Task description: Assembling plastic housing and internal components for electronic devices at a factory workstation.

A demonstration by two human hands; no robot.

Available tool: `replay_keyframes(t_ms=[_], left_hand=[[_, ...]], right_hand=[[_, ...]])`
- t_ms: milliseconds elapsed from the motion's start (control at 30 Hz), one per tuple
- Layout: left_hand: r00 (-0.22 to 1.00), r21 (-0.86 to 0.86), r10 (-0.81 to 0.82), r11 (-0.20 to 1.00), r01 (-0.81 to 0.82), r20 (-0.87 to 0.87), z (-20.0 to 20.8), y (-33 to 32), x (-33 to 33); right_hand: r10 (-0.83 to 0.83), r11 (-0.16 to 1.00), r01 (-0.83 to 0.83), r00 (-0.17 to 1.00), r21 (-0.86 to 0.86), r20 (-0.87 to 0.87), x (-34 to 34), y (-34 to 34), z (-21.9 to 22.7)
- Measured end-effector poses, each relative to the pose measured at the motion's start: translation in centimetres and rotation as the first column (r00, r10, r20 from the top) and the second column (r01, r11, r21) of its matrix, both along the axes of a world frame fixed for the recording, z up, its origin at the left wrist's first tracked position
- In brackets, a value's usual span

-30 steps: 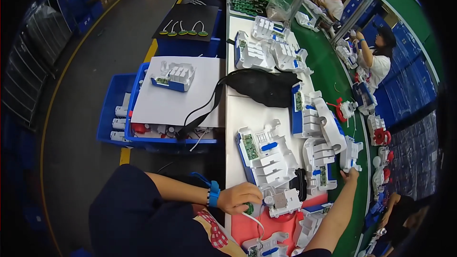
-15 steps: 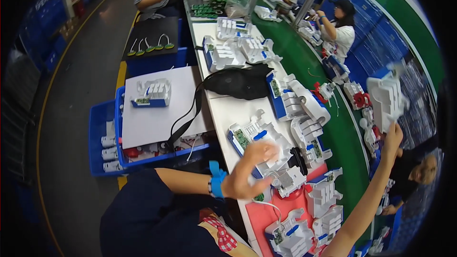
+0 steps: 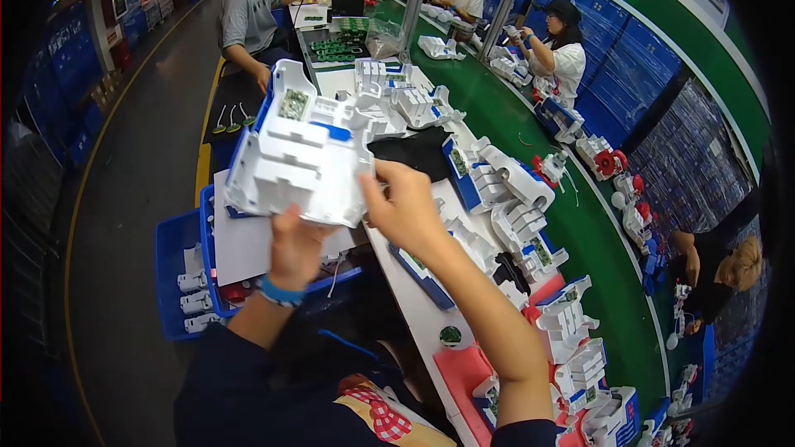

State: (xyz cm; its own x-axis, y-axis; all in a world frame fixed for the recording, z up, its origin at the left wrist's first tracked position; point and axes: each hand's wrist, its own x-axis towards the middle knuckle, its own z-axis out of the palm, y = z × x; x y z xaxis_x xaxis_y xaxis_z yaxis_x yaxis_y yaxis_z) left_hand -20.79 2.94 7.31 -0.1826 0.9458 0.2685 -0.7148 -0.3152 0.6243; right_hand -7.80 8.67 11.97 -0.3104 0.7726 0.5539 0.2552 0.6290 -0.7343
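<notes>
A white plastic housing (image 3: 286,157) with blue outer sides is held up in front of me, left of the bench. Its open inner side shows ribs, a small green circuit board and a blue piece. My left hand (image 3: 296,252), with a blue wristband, grips its lower edge from below. My right hand (image 3: 407,205) closes on its right edge, thumb and fingers at the rim. Behind it, a white board (image 3: 242,250) lies across a blue crate (image 3: 207,261); a blue edge on that board is mostly hidden by the held housing.
Similar housings (image 3: 522,236) crowd the white bench (image 3: 397,290), by a black bag (image 3: 414,151), a round green circuit board (image 3: 450,335) and a pink mat (image 3: 464,372). A green belt (image 3: 592,248) runs along the right. A person in grey (image 3: 252,16) reaches behind the held housing.
My right hand has come from far right, where it held up a white housing, to in front of me. My left hand has left the bench and joined it on a housing. The view has shifted.
</notes>
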Motion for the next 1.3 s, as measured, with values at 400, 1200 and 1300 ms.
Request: replay_keyframes(t_ms=[400, 1200, 1300], left_hand=[[0.881, -0.326, 0.191, 0.878, -0.351, -0.433, -7.2, 7.0, -16.9], [0.997, -0.614, 0.073, 0.788, -0.045, 0.020, -29.2, 20.5, -9.2], [0.996, -0.642, 0.070, 0.762, -0.089, -0.054, -30.1, 20.1, -10.5]], right_hand=[[-0.126, 0.907, 0.173, 0.981, -0.383, 0.146, 11.1, -7.5, 4.4], [-0.579, 0.808, 0.589, 0.796, 0.000, 0.177, 21.2, -19.9, 7.2], [-0.581, 0.806, 0.592, 0.799, -0.032, 0.154, 21.4, -19.9, 7.1]])
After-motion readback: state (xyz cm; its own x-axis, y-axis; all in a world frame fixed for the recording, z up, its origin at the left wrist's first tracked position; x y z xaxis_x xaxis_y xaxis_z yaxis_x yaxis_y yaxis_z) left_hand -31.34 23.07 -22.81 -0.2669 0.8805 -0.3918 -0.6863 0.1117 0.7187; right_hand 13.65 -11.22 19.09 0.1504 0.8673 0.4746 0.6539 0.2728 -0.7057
